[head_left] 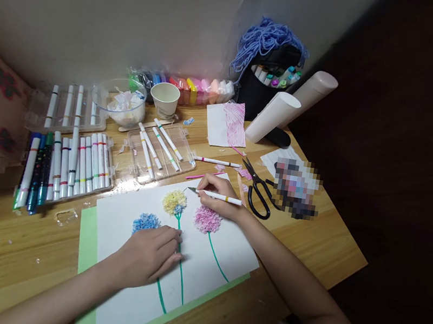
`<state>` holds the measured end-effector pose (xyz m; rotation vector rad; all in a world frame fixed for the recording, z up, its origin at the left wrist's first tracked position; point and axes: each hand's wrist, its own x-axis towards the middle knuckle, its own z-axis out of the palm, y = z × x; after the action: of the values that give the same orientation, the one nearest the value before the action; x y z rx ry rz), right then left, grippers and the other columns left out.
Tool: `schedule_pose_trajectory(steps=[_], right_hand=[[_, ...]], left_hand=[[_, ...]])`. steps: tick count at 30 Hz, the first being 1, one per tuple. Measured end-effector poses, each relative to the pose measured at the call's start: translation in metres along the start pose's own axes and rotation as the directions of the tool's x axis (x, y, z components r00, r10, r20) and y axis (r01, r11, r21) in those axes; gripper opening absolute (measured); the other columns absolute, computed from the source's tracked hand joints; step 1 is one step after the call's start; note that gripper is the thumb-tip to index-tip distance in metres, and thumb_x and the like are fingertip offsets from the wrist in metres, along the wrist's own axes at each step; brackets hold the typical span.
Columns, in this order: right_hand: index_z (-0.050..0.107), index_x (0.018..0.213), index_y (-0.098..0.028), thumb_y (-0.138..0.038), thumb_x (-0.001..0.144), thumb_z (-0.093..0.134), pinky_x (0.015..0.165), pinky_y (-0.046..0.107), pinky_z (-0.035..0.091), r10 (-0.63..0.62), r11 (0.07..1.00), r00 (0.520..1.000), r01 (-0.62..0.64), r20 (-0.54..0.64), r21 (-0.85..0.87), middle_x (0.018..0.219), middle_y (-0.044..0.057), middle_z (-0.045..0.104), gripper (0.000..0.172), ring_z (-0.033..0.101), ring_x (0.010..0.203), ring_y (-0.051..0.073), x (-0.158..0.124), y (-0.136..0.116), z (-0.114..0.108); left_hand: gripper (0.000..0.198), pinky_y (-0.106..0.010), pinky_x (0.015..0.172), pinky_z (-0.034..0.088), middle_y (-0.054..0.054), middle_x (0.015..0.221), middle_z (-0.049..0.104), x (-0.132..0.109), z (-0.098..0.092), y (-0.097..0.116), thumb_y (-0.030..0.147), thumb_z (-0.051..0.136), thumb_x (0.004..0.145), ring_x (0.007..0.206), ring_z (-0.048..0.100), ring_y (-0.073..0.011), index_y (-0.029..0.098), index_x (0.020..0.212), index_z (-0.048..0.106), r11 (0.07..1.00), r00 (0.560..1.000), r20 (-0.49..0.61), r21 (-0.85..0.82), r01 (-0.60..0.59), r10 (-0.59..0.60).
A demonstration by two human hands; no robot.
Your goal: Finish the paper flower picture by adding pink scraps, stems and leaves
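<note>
My right hand is closed around a white marker with a yellow band; its dark tip meets the white paper beside a short dark line. My left hand lies flat on the sheet, fingers loosely apart, over part of a blue flower and its stem. Between the hands stands a yellow flower with a bit of blue at its lower edge. Just below my right hand is a pink flower. All three have textured heads and green drawn stems. Green paper shows beneath the sheet.
Black scissors lie to the right, near paper scraps. Markers fill an open plastic case at left; others rest on a clear lid. Behind are a paper cup, a bowl of scraps and paper rolls.
</note>
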<state>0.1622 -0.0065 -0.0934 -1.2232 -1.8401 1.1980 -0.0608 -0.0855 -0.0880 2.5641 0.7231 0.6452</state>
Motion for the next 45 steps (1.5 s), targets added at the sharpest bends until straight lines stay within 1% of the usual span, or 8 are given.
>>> schedule_pose_trajectory(steps=[2, 8, 16, 25, 33, 41, 45], right_hand=[[0.048, 0.069, -0.019, -0.015, 0.072, 0.055, 0.056, 0.023, 0.034, 0.006, 1.000, 1.000, -0.006, 0.007, 0.015, 0.067, -0.003, 0.050, 0.009, 0.046, 0.061, 0.012, 0.0001, 0.0000, -0.0001], [0.048, 0.070, -0.020, -0.015, 0.073, 0.054, 0.054, 0.023, 0.033, 0.029, 0.999, 0.999, -0.028, -0.024, 0.032, 0.066, -0.003, 0.050, 0.008, 0.045, 0.059, 0.011, -0.0003, 0.0014, 0.0011], [0.049, 0.069, -0.019, -0.014, 0.071, 0.054, 0.056, 0.024, 0.034, 0.014, 1.000, 1.000, -0.014, 0.009, 0.022, 0.068, -0.003, 0.051, 0.008, 0.046, 0.062, 0.012, -0.0010, 0.0039, -0.0006], [0.048, 0.065, -0.019, -0.011, 0.067, 0.053, 0.055, 0.024, 0.034, 0.006, 0.997, 0.999, -0.010, 0.049, 0.080, 0.064, -0.002, 0.051, 0.009, 0.047, 0.061, 0.012, -0.0018, 0.0003, -0.0010], [0.050, 0.067, -0.018, -0.012, 0.067, 0.055, 0.055, 0.023, 0.035, -0.014, 0.998, 0.995, 0.008, 0.099, 0.064, 0.066, -0.002, 0.053, 0.008, 0.048, 0.061, 0.012, -0.0023, 0.0009, -0.0013], [0.054, 0.068, -0.017, -0.008, 0.067, 0.056, 0.058, 0.022, 0.037, -0.065, 0.996, 0.986, 0.055, 0.153, 0.068, 0.072, -0.001, 0.055, 0.010, 0.050, 0.065, 0.012, -0.0027, 0.0017, -0.0011], [0.054, 0.070, -0.017, -0.009, 0.068, 0.057, 0.057, 0.022, 0.037, -0.054, 0.994, 0.987, 0.039, 0.154, 0.098, 0.071, -0.002, 0.055, 0.008, 0.050, 0.063, 0.012, -0.0026, 0.0011, -0.0015]], left_hand=[[0.018, -0.026, 0.062, 0.055, -0.008, 0.084, 0.065, -0.0003, -0.0002, 0.0000, 0.020, 0.038, 0.092, 0.085, 0.065, -0.0184, 0.014, 0.092, 0.056, 1.000, 1.000, -0.005, -0.001, 0.001, -0.001], [0.019, -0.026, 0.062, 0.055, -0.009, 0.084, 0.065, -0.0005, -0.0001, -0.0002, 0.020, 0.038, 0.092, 0.084, 0.066, -0.0186, 0.014, 0.089, 0.056, 1.000, 1.000, -0.019, 0.012, -0.015, 0.015], [0.018, -0.028, 0.061, 0.054, -0.009, 0.085, 0.065, 0.0010, 0.0000, 0.0005, 0.020, 0.038, 0.092, 0.084, 0.065, -0.0193, 0.014, 0.087, 0.055, 1.000, 1.000, -0.008, 0.011, -0.020, 0.020], [0.020, -0.027, 0.062, 0.054, -0.009, 0.084, 0.065, 0.0011, -0.0009, 0.0008, 0.020, 0.037, 0.093, 0.085, 0.065, -0.0193, 0.013, 0.087, 0.055, 1.000, 1.000, -0.003, 0.017, -0.027, 0.027], [0.020, -0.028, 0.059, 0.054, -0.009, 0.083, 0.065, 0.0012, -0.0002, -0.0001, 0.020, 0.038, 0.092, 0.083, 0.065, -0.0198, 0.013, 0.084, 0.054, 0.999, 0.999, -0.009, 0.027, -0.030, 0.030], [0.019, -0.026, 0.062, 0.054, -0.009, 0.084, 0.065, 0.0006, 0.0004, 0.0004, 0.020, 0.037, 0.093, 0.085, 0.065, -0.0183, 0.014, 0.087, 0.055, 0.999, 1.000, -0.012, 0.028, -0.025, 0.026], [0.019, -0.027, 0.062, 0.054, -0.009, 0.084, 0.065, 0.0003, 0.0000, 0.0001, 0.020, 0.037, 0.092, 0.085, 0.065, -0.0187, 0.014, 0.085, 0.054, 0.999, 1.000, -0.008, 0.021, -0.024, 0.025]])
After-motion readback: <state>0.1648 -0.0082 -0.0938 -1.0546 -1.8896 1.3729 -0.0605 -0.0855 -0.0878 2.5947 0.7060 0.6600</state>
